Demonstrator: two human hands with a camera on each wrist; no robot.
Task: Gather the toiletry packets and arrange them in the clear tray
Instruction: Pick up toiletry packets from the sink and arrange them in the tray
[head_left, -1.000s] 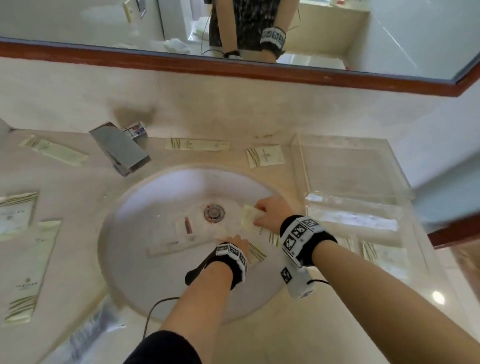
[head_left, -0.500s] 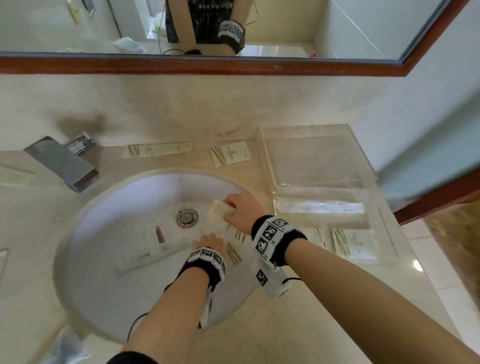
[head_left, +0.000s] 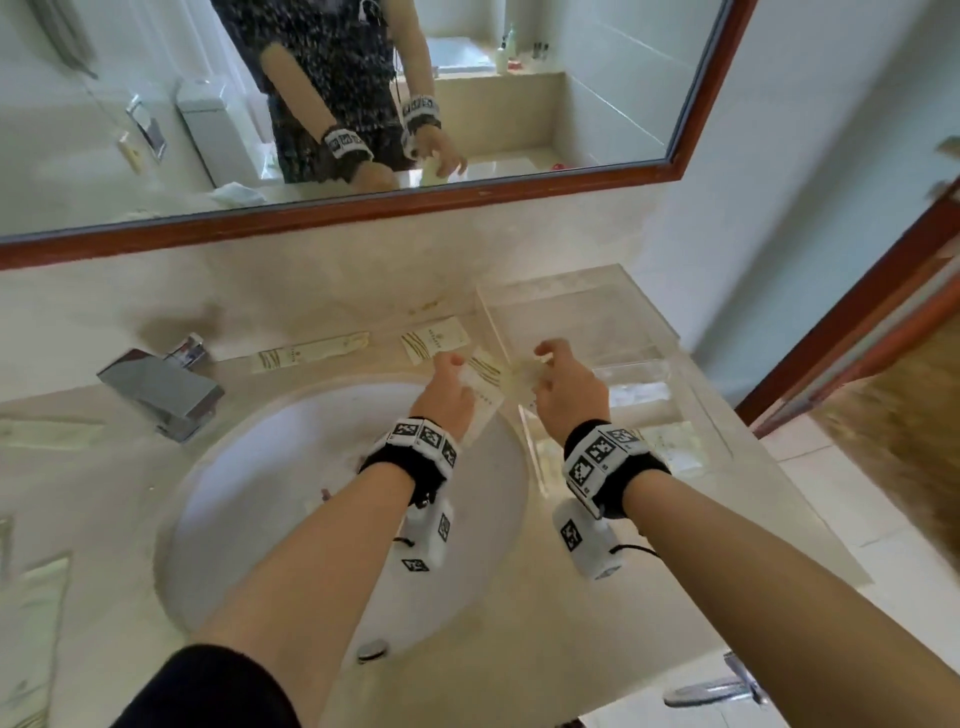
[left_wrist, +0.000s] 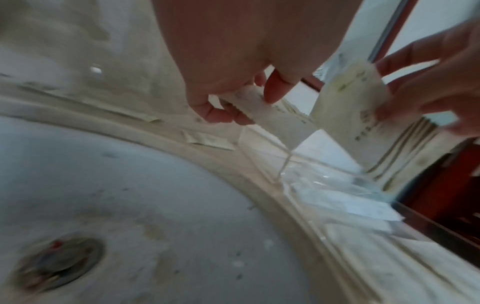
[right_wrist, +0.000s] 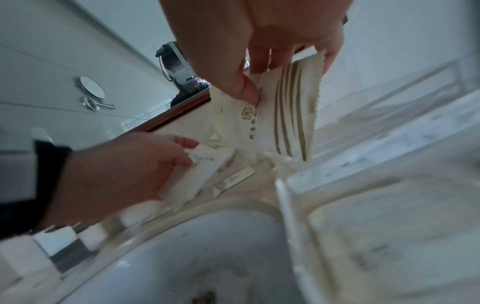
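Both hands are raised over the sink's right rim, beside the near-left corner of the clear tray (head_left: 582, 317). My left hand (head_left: 452, 364) pinches a white toiletry packet (head_left: 483, 397), seen close in the left wrist view (left_wrist: 272, 115). Just to its right, my right hand (head_left: 543, 358) pinches a cream packet with gold stripes (right_wrist: 283, 115) that hangs down over the tray's wall (right_wrist: 284, 195). A long packet (head_left: 311, 353) and a square packet (head_left: 436, 338) lie on the counter behind the sink.
A chrome faucet (head_left: 161, 389) stands left of the white basin (head_left: 249, 509). More packets lie on the counter at the far left (head_left: 31, 623). Pale packets (head_left: 670, 447) show through the tray's front part. A mirror hangs above, and a door frame stands at the right.
Both hands lifted out of the basin, each carrying a packet, and moved back and right to the tray's corner. The head view tilted up toward the mirror.
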